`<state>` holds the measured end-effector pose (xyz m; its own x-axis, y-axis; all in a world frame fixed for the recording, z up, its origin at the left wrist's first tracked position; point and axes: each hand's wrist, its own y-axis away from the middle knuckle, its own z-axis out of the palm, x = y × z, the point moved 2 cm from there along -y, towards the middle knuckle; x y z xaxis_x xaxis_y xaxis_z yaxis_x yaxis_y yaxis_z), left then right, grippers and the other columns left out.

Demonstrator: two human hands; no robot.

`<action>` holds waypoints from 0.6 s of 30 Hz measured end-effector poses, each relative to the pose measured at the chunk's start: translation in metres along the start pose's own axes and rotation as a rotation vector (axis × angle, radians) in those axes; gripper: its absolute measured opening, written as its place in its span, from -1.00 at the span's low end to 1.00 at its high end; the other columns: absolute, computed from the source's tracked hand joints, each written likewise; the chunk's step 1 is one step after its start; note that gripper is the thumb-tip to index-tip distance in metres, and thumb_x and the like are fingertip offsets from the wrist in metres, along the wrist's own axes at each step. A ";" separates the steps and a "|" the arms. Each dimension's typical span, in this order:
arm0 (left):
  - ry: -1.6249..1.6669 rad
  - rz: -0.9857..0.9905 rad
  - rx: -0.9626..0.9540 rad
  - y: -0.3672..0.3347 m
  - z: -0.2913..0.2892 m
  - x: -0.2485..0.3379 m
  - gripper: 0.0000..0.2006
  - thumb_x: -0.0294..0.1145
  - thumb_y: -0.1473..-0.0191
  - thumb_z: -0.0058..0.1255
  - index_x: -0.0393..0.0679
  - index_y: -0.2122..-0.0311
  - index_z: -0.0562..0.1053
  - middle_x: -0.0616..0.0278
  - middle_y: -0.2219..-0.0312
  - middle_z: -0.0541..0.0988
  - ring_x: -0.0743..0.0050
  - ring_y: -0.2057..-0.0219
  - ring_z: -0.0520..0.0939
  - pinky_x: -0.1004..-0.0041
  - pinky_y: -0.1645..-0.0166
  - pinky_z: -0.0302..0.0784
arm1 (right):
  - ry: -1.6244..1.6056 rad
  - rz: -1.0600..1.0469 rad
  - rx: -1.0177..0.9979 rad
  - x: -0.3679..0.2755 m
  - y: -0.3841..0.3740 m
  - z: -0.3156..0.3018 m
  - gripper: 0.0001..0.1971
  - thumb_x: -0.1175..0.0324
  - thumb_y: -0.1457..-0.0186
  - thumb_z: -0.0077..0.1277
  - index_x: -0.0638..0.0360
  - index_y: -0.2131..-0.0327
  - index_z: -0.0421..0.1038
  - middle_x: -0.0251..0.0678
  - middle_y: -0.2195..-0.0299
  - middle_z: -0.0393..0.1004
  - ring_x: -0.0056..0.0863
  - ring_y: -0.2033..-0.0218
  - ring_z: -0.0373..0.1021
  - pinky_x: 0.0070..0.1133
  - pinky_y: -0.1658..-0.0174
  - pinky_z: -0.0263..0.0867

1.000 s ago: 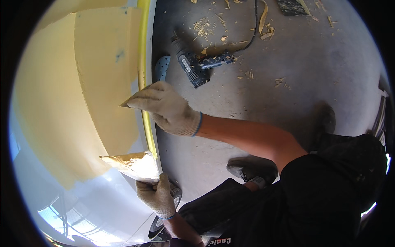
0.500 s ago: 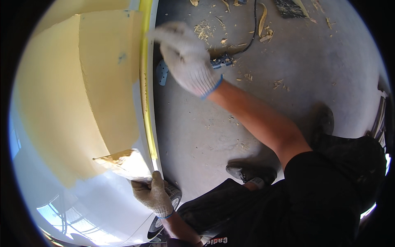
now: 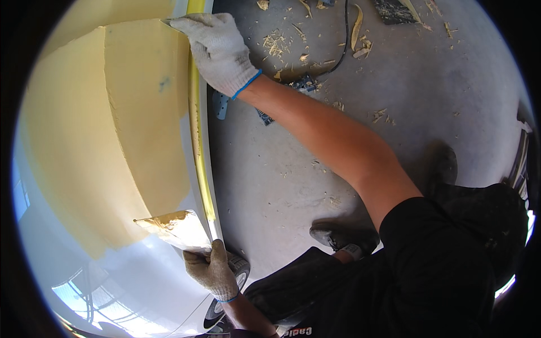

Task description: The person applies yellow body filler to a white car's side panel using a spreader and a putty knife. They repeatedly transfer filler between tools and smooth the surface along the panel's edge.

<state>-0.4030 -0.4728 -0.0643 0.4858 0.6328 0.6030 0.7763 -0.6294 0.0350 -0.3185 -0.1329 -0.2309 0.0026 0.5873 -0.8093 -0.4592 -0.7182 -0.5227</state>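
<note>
My left hand, in a knitted work glove, is closed on the near end of a flat filler board. Tan filler smears the board's far edge, and the rest shines white. At the top of the panel, my gloved right hand pinches a thin putty spreader; only a narrow bit of it shows beyond the fingertips. It touches or nearly touches the panel's right-hand edge. Tan filler covers much of the pale car body panel, with a ridge line running down through the coated area.
Yellow tape runs along the panel's edge. A car wheel lies beside my left hand. On the grey floor are filler shavings, a black cable, a bluish perforated sanding tool part and my shoe.
My right hand has swung left, from over the floor onto the panel's upper edge, with the spreader in it. My left hand and the board have shifted slightly downward.
</note>
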 end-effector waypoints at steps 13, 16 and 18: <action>0.035 -0.029 -0.006 0.002 -0.003 -0.002 -0.72 -0.56 -0.01 0.26 -0.34 0.19 0.43 0.30 0.50 0.53 0.76 0.60 0.42 0.64 0.49 0.38 | 0.010 -0.004 0.014 0.003 -0.001 0.001 -0.61 0.60 -0.09 -0.03 -0.04 0.07 0.62 -0.32 0.10 0.63 -0.14 0.16 0.41 -0.36 0.00 0.36; 0.026 -0.022 -0.015 0.000 -0.004 -0.006 -0.71 -0.55 0.00 0.28 -0.34 0.18 0.44 0.31 0.48 0.53 0.77 0.58 0.42 0.65 0.48 0.37 | -0.001 -0.005 -0.011 -0.001 0.003 -0.002 -0.62 0.60 -0.09 -0.03 -0.01 0.07 0.61 -0.31 0.11 0.63 -0.14 0.16 0.41 -0.37 -0.01 0.36; 0.012 -0.004 -0.027 -0.001 -0.004 -0.006 -0.70 -0.55 0.00 0.29 -0.33 0.18 0.45 0.31 0.47 0.54 0.78 0.56 0.41 0.65 0.46 0.37 | 0.003 0.012 -0.055 -0.006 0.011 -0.004 -0.62 0.59 -0.10 -0.03 -0.01 0.06 0.61 -0.29 0.11 0.63 -0.14 0.14 0.40 -0.36 -0.02 0.35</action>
<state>-0.4078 -0.4780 -0.0653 0.4779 0.6299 0.6123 0.7668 -0.6391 0.0590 -0.3201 -0.1461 -0.2329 0.0005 0.5776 -0.8164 -0.4096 -0.7446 -0.5271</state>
